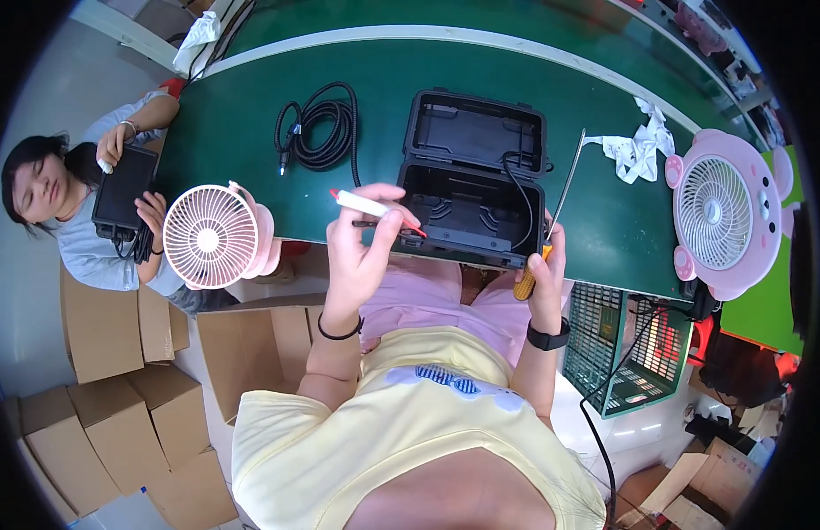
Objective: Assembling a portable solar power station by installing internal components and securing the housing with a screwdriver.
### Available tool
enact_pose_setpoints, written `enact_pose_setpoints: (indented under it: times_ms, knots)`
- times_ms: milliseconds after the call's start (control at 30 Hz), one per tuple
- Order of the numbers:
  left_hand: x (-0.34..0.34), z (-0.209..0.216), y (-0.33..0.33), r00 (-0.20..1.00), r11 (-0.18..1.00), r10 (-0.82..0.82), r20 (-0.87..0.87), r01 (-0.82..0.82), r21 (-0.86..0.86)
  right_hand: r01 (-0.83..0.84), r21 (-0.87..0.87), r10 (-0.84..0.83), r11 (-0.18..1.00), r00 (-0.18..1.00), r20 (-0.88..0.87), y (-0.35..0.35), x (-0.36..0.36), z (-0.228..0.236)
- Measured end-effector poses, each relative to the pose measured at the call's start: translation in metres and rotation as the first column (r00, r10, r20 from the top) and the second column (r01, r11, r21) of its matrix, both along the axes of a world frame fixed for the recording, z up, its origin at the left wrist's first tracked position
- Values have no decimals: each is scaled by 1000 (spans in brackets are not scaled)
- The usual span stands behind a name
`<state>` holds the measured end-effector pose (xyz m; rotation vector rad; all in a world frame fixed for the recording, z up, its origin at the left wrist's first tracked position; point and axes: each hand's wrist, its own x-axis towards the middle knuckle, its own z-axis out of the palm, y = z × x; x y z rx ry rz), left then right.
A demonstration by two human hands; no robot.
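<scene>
My left hand [355, 261] pinches a white pen-like stick [360, 204] with a red end. A short dark piece and a red tip also show by its fingers, at the front left of an open black plastic box [470, 237]. My right hand [548, 281] is closed around the yellow handle of a screwdriver [564, 196], its long shaft pointing up and away. It is at the box's right front corner. The box's lid [474, 132] is tipped back, and a thin black cable lies inside along the right. A coiled black cable [325, 134] lies left of the box.
A pink-white fan [208, 237] stands at the left table edge, an animal-faced pink fan [717, 212] at the right. Crumpled white paper [641, 146] lies near it. A co-worker [83, 203] holds a black box at left. Cartons [118, 433] and a green crate [618, 349] sit below the green table [224, 124].
</scene>
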<state>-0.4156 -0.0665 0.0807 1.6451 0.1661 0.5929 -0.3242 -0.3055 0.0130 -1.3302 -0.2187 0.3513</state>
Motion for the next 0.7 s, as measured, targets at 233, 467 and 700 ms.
enact_pose_setpoints:
  times_ms: [233, 467, 700]
  knots:
    - [0, 15, -7, 994, 959, 85, 63, -99, 266, -13, 19, 13, 1000, 1000, 3, -4, 3, -4]
    - [6, 21, -7, 985, 978, 168, -39, -161, 132, 18, -36, -18, 999, 1000, 10, 2, 0, 3]
    - [16, 12, 7, 976, 976, 217, -27, -216, 41, -20, 33, 20, 999, 1000, -4, -3, 2, -6]
